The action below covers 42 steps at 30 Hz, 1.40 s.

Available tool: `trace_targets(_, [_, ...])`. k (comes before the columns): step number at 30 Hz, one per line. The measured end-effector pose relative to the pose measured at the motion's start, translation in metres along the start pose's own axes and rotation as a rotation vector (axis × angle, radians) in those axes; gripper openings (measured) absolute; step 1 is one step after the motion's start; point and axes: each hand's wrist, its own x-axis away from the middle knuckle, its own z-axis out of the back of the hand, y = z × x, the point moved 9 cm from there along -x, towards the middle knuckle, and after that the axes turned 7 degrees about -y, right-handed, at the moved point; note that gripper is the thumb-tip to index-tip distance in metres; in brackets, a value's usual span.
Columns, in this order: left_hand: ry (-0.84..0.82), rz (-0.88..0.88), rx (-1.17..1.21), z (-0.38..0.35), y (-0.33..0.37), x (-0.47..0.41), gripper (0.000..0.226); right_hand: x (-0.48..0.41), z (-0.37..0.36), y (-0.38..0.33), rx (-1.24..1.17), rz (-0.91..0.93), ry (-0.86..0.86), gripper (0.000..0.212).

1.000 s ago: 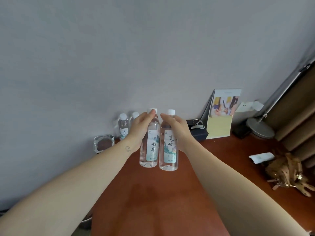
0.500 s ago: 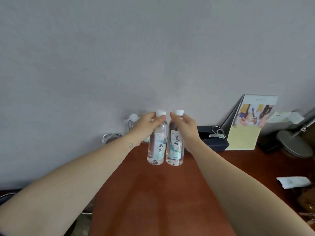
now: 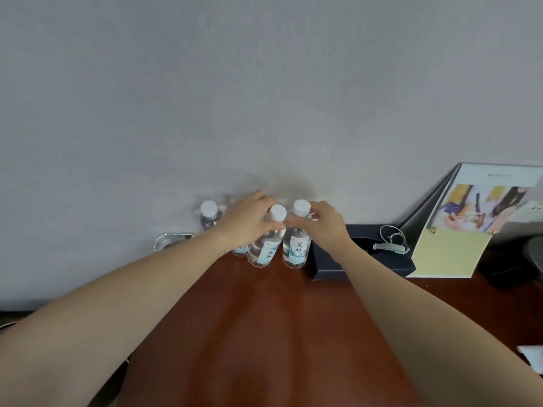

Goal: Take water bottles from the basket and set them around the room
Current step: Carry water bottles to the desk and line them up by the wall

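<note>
Two clear water bottles with white caps stand side by side near the back of the reddish-brown desk [image 3: 264, 333], close to the wall. My left hand [image 3: 245, 221] grips the left bottle [image 3: 264, 248] by its neck. My right hand [image 3: 323, 227] holds the right bottle [image 3: 296, 248] just below its cap. Behind my left hand stand two more bottles: one [image 3: 209, 214] shows its cap and shoulder, the other [image 3: 240, 250] only its lower part. No basket is in view.
A glass ashtray [image 3: 172, 242] sits at the desk's back left corner. A dark blue box [image 3: 361, 259] with a metal clip lies right of the bottles. A standing brochure [image 3: 470, 224] and a dark lamp base [image 3: 529, 257] are further right. White paper [image 3: 531, 353] lies at the right edge.
Both hands have moved the two bottles forward and down toward the wall. The bottles now stand low at the desk's back, next to the other two. The view has shifted left.
</note>
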Motion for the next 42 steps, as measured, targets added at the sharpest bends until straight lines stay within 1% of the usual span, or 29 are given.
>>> trace_targets(2, [-0.001,0.011,-0.053,-0.003,-0.003,-0.008,0.039,-0.011,-0.003,0.01,0.001,0.0,-0.016,0.045])
trace_targets(6, [-0.019,0.052,-0.033,-0.013,-0.014,-0.016,0.032,-0.023,-0.008,0.022,-0.05,0.014,-0.018,0.044])
trace_targets(8, [-0.013,0.058,-0.113,-0.016,-0.015,-0.019,0.033,-0.026,-0.01,0.027,-0.037,0.012,-0.017,0.043])
trace_targets(12, [0.034,0.064,-0.347,-0.018,-0.011,-0.026,0.033,-0.03,-0.012,0.034,-0.004,-0.014,-0.004,0.043])
trace_targets(16, [0.075,0.096,-0.441,-0.01,-0.012,-0.028,0.03,-0.032,-0.012,0.027,0.032,0.021,0.041,0.036])
trace_targets(20, [0.075,0.145,-0.43,-0.005,-0.017,-0.026,0.025,-0.033,-0.019,0.018,0.067,0.035,0.074,0.031])
trace_targets(23, [0.075,0.168,-0.414,-0.005,-0.019,-0.025,0.022,-0.035,-0.02,0.015,0.103,0.006,0.084,0.033])
trace_targets(25, [0.069,0.178,-0.401,-0.006,-0.019,-0.023,0.026,-0.035,-0.02,0.015,0.111,-0.002,0.08,0.036])
trace_targets(28, [0.064,0.181,-0.367,-0.008,-0.018,-0.019,0.043,-0.032,-0.016,0.014,0.129,0.013,0.102,0.042])
trace_targets(29, [0.071,0.18,-0.364,-0.007,-0.016,-0.018,0.045,-0.03,-0.015,0.013,0.149,0.015,0.115,0.044])
trace_targets(32, [0.116,0.163,-0.394,0.002,-0.013,-0.016,0.037,-0.028,-0.015,0.012,0.219,0.026,0.131,0.039])
trace_targets(35, [0.097,0.108,-0.359,0.004,-0.01,-0.02,0.03,-0.031,-0.019,0.011,0.21,0.061,0.103,0.033])
trace_targets(37, [0.085,0.086,-0.344,0.003,-0.008,-0.021,0.03,-0.033,-0.02,0.01,0.207,0.077,0.085,0.031])
trace_targets(42, [0.081,0.095,-0.315,0.002,-0.01,-0.023,0.031,-0.036,-0.023,0.01,0.212,0.085,0.072,0.028])
